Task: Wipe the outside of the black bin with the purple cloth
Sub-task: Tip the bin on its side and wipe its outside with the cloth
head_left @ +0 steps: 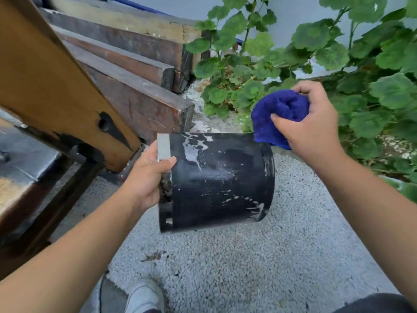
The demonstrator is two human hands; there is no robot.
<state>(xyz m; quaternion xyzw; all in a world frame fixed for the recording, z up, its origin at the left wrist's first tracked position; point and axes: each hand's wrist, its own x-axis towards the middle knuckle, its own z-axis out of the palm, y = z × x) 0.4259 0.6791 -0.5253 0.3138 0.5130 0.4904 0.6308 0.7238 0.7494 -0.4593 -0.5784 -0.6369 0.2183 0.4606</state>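
Over the gravel ground, the black bin is held on its side in mid-air, open end to the left, base to the right; white streaks and specks mark its upper wall. Left hand grips the rim, thumb curled over the pale band at the mouth, fingers hidden inside; the bin touches nothing else visible. Right hand is above the bin's upper right edge, fingers and thumb closed round the bunched purple cloth; the cloth's lower corner hangs at the bin's top right edge; cannot tell whether it touches. Dark wooden beams stacked at left; green leafy plants behind and right; a pale shoe at bottom.
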